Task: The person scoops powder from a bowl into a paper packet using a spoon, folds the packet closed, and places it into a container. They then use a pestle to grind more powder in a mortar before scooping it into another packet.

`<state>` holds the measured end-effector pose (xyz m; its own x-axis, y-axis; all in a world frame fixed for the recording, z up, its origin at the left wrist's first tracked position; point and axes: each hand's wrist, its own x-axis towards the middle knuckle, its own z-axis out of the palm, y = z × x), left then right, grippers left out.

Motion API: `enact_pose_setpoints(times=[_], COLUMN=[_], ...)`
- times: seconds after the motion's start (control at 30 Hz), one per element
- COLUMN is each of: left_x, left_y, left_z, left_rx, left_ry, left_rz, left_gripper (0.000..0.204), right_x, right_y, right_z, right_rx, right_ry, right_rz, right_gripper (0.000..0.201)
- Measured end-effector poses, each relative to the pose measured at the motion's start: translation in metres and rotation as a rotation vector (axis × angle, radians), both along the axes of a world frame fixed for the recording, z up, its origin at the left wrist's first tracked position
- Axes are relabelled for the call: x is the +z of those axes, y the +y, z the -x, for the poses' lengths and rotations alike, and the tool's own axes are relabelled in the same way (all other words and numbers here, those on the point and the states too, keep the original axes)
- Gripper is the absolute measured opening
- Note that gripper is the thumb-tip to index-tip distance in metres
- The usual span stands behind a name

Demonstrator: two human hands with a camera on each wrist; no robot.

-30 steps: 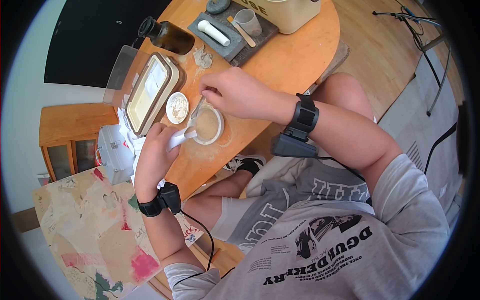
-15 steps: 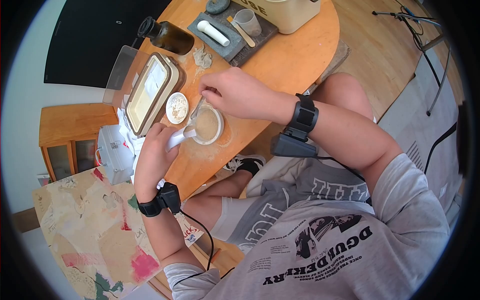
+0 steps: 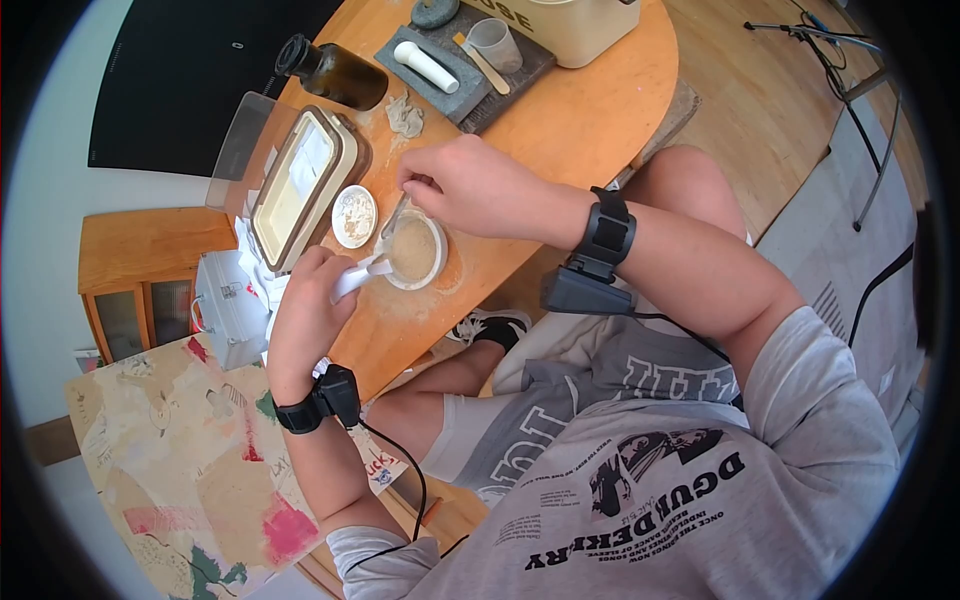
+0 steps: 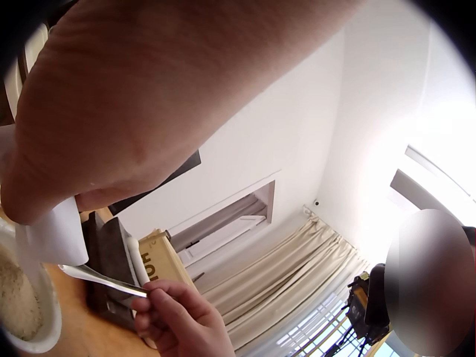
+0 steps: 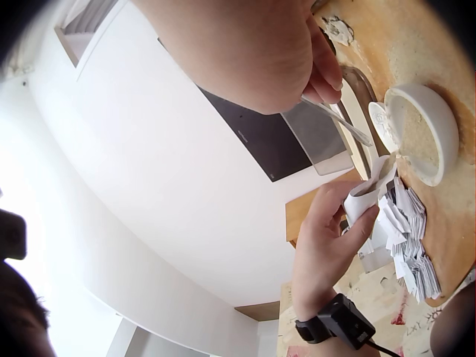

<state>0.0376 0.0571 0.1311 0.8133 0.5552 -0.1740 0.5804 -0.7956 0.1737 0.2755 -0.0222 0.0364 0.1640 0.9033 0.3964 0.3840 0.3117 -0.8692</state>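
My left hand [image 3: 312, 300] grips a folded white paper packet [image 5: 362, 199], its open end at the rim of a white bowl [image 5: 446, 130]. Tan powder [image 3: 415, 252] lies in the bowl. From the other side my right hand [image 3: 470, 185] pinches the handle of a metal spoon [image 5: 349, 126] between thumb and fingers. The spoon's tip overlaps the paper's mouth in the head view. Beside the bowl sits a small white dish [image 3: 336, 222] of whitish powder. Folds of paper hide the packet's inside in the left wrist view.
An open cream box [image 3: 275, 225] with a brown rim stands beyond the dish. Several folded paper packets [image 5: 409, 238] lie near the left hand. A dark bottle [image 3: 345, 78], a crumpled cloth [image 3: 405, 117], a white pestle [image 3: 427, 66] and a plastic cup [image 3: 492, 40] stand farther back.
The paper's open end has shifted slightly at the bowl's rim. Both hands keep nearly the same place and grip.
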Motion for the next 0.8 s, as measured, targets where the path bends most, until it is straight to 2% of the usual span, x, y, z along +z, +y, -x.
enact_pose_setpoints(times=[0.7,0.8], left_x=[0.0014,0.0016], left_y=[-0.0019,0.0009], left_z=[-0.0038,-0.0014], left_rx=[0.005,0.005], left_ry=[-0.019,0.047], left_rz=[-0.021,0.015], left_gripper=[0.033,0.035], right_x=[0.0006,0.0003], right_y=[0.0000,0.0002], right_z=[-0.0012,-0.0011], right_rx=[0.012,0.014], right_ry=[0.000,0.004], right_rz=[0.019,0.023], right_gripper=[0.018,0.017])
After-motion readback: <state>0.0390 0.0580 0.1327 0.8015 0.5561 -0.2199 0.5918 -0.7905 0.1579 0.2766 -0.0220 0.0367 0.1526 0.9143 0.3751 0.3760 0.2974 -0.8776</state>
